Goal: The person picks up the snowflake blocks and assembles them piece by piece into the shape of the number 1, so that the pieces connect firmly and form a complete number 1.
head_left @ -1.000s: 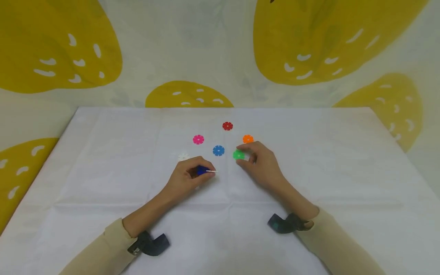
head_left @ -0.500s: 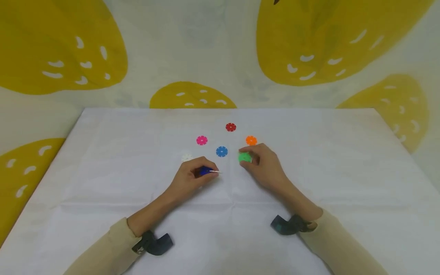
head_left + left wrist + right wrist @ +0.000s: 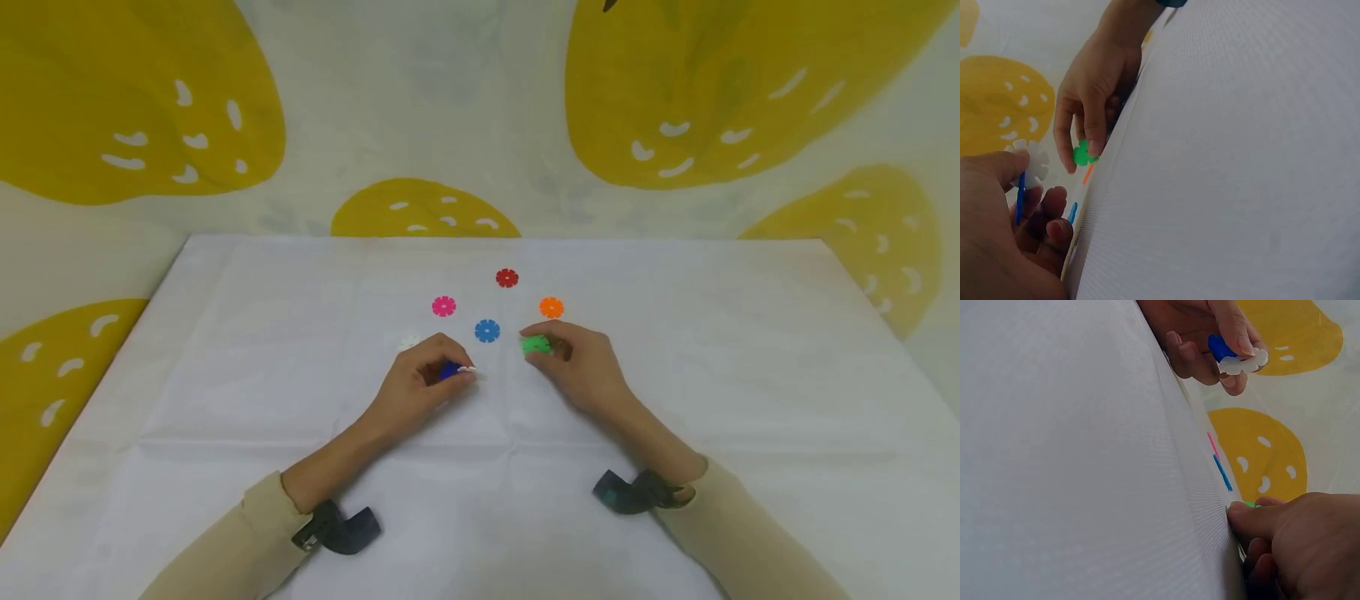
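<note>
My left hand [image 3: 420,375] pinches a white notched snowflake disc [image 3: 1037,165] between thumb and fingers. A dark blue snowflake disc [image 3: 1220,347] is slotted into the white one, set crosswise to it. Across from it, my right hand [image 3: 588,362] holds a green snowflake disc [image 3: 536,344] between thumb and index finger. In the left wrist view that green disc stands tilted, its lower edge close over the table. Only a sliver of it shows past the fingers in the right wrist view. The two hands are apart, with the left one held above the cloth.
Loose snowflake discs lie flat beyond the hands: light blue [image 3: 487,331], pink [image 3: 443,307], red [image 3: 507,278] and orange [image 3: 551,307]. A whitish disc [image 3: 408,342] is partly hidden behind the left hand. White cloth [image 3: 480,500] covers the table; a patterned curtain hangs behind.
The right fingers have closed on the green disc, which has shifted slightly toward me and tipped up. The left hand has turned its joined discs a little. The head view has shifted slightly.
</note>
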The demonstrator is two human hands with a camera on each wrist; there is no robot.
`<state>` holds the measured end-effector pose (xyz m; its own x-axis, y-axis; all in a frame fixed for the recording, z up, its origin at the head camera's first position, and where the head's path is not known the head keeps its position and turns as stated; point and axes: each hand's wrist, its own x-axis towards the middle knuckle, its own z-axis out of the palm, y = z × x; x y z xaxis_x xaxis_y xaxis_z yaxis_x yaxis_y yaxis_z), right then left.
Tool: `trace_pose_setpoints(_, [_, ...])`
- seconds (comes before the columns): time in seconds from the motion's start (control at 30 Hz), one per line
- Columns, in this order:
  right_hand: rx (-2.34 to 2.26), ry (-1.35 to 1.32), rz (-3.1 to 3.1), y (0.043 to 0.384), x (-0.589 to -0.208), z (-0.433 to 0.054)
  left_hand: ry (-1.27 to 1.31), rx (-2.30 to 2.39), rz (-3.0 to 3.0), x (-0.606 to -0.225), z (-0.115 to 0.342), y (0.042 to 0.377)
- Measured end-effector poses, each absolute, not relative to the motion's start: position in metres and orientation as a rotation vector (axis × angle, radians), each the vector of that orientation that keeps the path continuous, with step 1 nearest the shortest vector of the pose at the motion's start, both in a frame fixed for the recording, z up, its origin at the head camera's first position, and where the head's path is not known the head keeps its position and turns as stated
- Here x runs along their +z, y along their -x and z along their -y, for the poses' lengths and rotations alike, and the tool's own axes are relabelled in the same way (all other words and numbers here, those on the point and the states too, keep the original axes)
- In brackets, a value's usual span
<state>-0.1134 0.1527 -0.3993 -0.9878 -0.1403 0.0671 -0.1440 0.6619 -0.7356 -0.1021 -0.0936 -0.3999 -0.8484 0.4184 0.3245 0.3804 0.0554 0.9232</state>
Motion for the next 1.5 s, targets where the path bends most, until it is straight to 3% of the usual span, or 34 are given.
trace_pose_setpoints(0.3, [1.341, -0.295, 2.87, 0.113, -0.399, -0.152, -0.692, 1.97, -2.205, -0.384, 0.093, 0.096])
trace_pose_setpoints(0.53, [1.656, -0.31, 2.878, 0.111, -0.393, -0.153, -0.655, 1.97, -2.181, -0.385, 0.092, 0.096])
trace_pose_setpoints(0.87, [1.991, -0.677, 2.837, 0.103, -0.383, -0.148, -0.695, 2.041, -2.114, -0.397, 0.091, 0.101])
trace_pose_setpoints(1.1, [2.085, -0.641, 2.812, 0.103, -0.385, -0.145, -0.7, 2.055, -2.121, -0.414, 0.093, 0.107])
trace_pose_setpoints(1.5, [2.132, -0.553, 2.829, 0.104, -0.386, -0.141, -0.654, 2.049, -2.089, -0.384, 0.091, 0.098])
